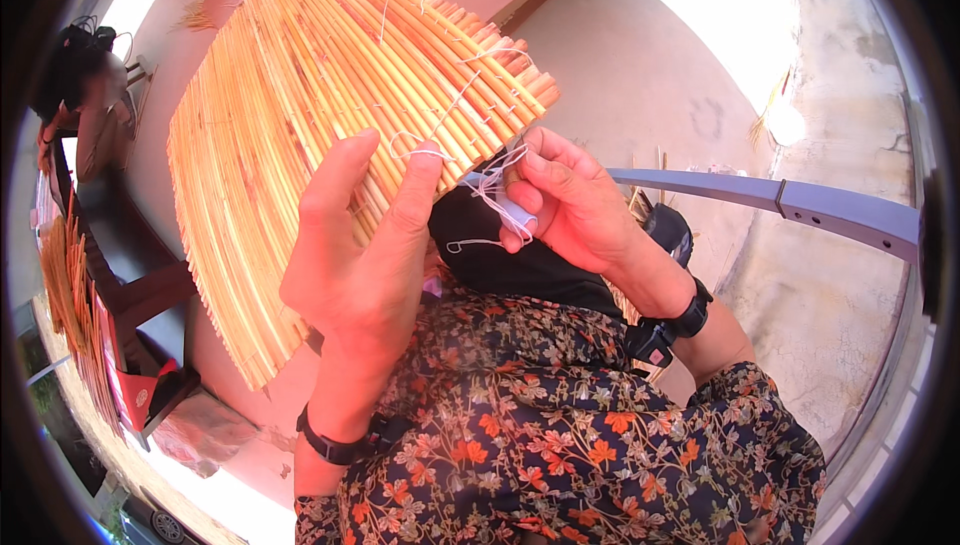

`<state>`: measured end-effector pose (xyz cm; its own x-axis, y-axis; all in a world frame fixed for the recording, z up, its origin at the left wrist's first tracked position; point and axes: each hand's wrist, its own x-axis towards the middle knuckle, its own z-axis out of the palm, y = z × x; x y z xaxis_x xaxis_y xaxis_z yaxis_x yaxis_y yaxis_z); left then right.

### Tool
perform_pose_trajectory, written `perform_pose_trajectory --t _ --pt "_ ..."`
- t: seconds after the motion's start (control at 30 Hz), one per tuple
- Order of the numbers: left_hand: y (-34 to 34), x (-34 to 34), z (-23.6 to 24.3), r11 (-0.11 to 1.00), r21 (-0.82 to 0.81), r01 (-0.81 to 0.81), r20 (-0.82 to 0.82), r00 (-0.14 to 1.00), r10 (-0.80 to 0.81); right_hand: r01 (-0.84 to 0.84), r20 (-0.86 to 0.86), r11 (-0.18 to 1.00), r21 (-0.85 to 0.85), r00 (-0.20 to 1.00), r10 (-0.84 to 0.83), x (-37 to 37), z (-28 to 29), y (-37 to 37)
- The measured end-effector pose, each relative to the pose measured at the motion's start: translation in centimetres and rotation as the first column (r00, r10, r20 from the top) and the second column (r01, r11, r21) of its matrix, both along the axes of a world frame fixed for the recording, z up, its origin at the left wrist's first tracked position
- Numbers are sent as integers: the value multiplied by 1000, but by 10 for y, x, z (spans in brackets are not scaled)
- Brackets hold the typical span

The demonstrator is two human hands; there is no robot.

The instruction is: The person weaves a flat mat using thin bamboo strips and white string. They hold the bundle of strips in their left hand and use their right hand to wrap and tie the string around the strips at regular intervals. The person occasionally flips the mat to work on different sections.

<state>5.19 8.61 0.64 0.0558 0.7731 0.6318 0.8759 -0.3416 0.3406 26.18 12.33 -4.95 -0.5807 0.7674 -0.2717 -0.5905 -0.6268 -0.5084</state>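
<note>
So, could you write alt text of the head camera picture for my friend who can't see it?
A left hand touches a mat of straw-coloured stalks, while the right hand, beside its edge, holds tangled white thread and a pale cylinder. A dark floral top fills the lower part.

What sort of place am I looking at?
Likely a makeshift craft workspace, perhaps a courtyard: there's a stitched reed mat, loose stalks at far left, and a pale, partly sunlit floor.

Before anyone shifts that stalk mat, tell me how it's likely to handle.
The stalk mat probably resists bending along its straight stalks. It may flex between them, since white thread appears to stitch them together. Its thin stalks suggest it's fairly light.
</note>
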Motion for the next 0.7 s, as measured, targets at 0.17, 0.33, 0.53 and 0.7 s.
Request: perform_pose_trajectory --t 0.17,0.33,0.53,0.7 --pt "2 -2 -1 1000 -19 5 -69 998 -6 127 231 979 -157 969 -89 62 -71 3" --pt "3 -3 -5 1000 7 6 -81 997 -6 218 284 783 -582 957 -55 165 -155 -79" --pt "4 -4 -9 1000 -13 2 -107 994 -4 562 350 449 -695 809 -472 273 -207 -161" --pt "5 -2 -7 1000 -17 16 -57 998 -17 874 622 268 -406 479 -620 300 -223 -164"
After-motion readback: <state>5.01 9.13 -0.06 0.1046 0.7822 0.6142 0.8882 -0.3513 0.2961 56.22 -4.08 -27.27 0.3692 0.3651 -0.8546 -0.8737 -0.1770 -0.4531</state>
